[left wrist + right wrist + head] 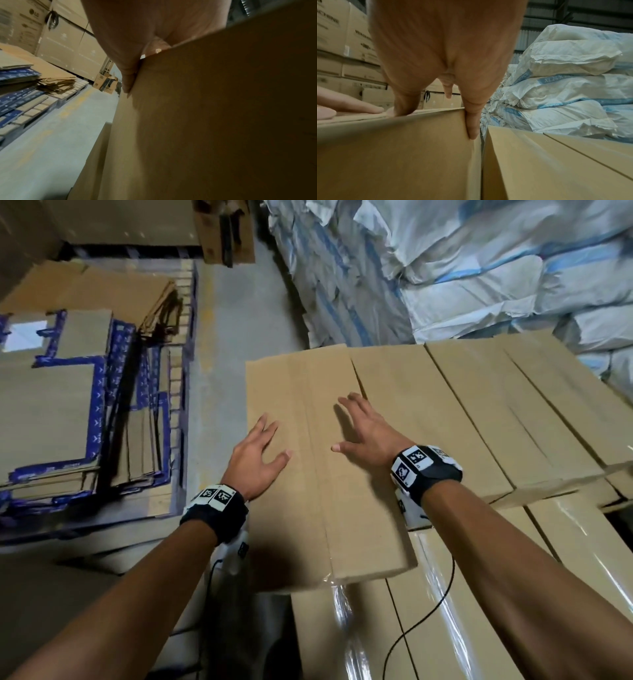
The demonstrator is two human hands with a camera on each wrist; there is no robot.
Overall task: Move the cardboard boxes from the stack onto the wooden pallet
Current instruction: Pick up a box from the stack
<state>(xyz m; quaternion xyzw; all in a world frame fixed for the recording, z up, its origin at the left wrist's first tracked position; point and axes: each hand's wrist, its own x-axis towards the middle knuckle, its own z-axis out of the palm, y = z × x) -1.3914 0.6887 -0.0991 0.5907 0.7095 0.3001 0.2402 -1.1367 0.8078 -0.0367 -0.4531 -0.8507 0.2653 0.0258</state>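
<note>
A long plain cardboard box (318, 474) lies on top of the stack, at its left end, and overhangs the film-wrapped boxes (370, 631) below. My left hand (263, 446) lies spread on the box's top near its left edge; in the left wrist view a finger (128, 81) runs along that edge of the box (205, 121). My right hand (356, 426) is spread on the top near the right edge. In the right wrist view the little finger (472, 125) reaches down the box's (402, 148) right side, in the gap to the neighbouring box (539, 162).
More long boxes (496, 412) lie in a row to the right. White sacks (479, 268) are piled behind them. Across a grey floor aisle (233, 320), a pallet (178, 378) on the left carries flattened cardboard sheets (51, 412). A black cable (428, 614) hangs from my right wrist.
</note>
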